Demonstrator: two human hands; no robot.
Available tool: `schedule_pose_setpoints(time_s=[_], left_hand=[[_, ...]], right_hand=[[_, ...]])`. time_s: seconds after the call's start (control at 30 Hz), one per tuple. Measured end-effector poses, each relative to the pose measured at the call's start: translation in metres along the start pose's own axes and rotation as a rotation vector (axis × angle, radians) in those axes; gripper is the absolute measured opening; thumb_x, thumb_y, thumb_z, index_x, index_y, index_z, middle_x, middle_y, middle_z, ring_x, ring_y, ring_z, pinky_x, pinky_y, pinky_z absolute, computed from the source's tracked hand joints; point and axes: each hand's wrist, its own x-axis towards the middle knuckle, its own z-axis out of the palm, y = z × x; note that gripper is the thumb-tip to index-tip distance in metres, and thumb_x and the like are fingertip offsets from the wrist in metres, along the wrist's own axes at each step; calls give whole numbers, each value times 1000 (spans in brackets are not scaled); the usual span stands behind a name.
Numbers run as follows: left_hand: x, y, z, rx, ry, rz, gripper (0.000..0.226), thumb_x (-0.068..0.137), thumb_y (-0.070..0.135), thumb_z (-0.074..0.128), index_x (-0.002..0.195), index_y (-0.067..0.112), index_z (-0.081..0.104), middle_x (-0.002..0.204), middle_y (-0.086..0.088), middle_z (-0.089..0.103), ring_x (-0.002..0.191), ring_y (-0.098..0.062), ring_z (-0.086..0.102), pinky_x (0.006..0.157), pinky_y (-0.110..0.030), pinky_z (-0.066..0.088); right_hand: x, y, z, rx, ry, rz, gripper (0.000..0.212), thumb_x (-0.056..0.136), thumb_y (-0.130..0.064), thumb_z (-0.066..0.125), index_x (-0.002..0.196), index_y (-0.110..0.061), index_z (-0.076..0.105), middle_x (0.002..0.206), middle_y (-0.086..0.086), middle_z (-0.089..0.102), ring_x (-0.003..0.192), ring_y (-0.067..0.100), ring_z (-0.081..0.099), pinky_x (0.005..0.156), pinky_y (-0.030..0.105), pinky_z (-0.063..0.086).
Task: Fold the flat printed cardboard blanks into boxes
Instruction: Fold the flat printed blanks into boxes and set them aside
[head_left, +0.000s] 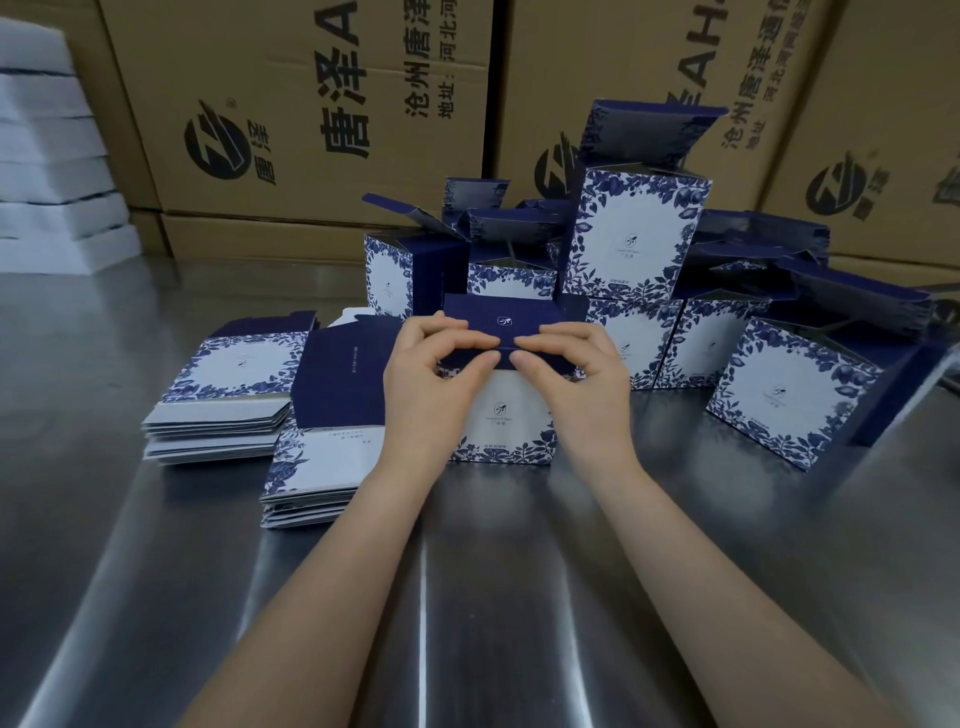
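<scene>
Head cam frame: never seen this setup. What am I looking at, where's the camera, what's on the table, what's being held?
There is no machine here: a person works with bare hands. The single picture comes from a wide-angle camera worn on the head, looking forward and down, which is why both forearms enter from the bottom.

The left hand and right hand meet over a blue-and-white printed box standing on the steel table. Their fingers pinch the front edge of its dark blue top flap, apparently tucking it shut.

To the left lie two stacks of flat blanks, not yet folded. Behind and to the right stand finished boxes, many with lids up, some stacked. Brown shipping cartons form the back wall.
</scene>
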Motion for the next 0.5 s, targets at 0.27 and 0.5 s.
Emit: schedule_pose_setpoints(time_s=[0.27, 0.5], left_hand=[[1, 1, 4, -16, 47, -22, 14, 82, 14, 77, 81, 28, 74, 103, 8, 59, 113, -5, 54, 79, -4, 35], [2, -2, 3, -18, 54, 5, 17, 80, 13, 78, 81, 29, 74, 104, 7, 61, 100, 15, 51, 75, 2, 32]], right_hand=[[2, -1, -6, 48, -51, 39, 24, 81, -8, 75, 85, -32, 72, 104, -3, 61, 100, -2, 57, 84, 9, 41], [4, 1, -7, 61, -26, 53, 19, 82, -4, 73, 88, -22, 74, 103, 2, 64, 96, -2, 58, 82, 13, 45]])
